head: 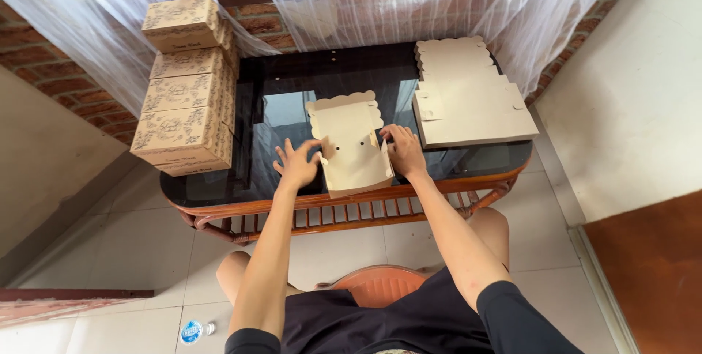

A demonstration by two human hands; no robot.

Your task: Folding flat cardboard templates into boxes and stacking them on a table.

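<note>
Here we see both hands working on a partly folded cardboard box blank (351, 145) that lies near the front edge of the dark glass counter (292, 69), roughly at its centre. The left hand (297, 164) rests against the blank's left side; its grip is spread, fingers splayed, with the fingertips touching the raised left flap. The right hand (403, 151) sits on the blank's right side, its grip pressed onto the right flap, fingers bent over the edge. The blank's scalloped lid panel points away from the person, and its side walls stand partly raised.

To the right, well apart from the hands, we note a stack of flat blanks (468, 98) lying on the counter. At the counter's left end stands a pile of finished boxes (186, 83) with printed tops, stacked several high. The counter sits on a wooden rattan frame (344, 211). A bottle cap (191, 330) lies on the tiled floor (131, 251).
</note>
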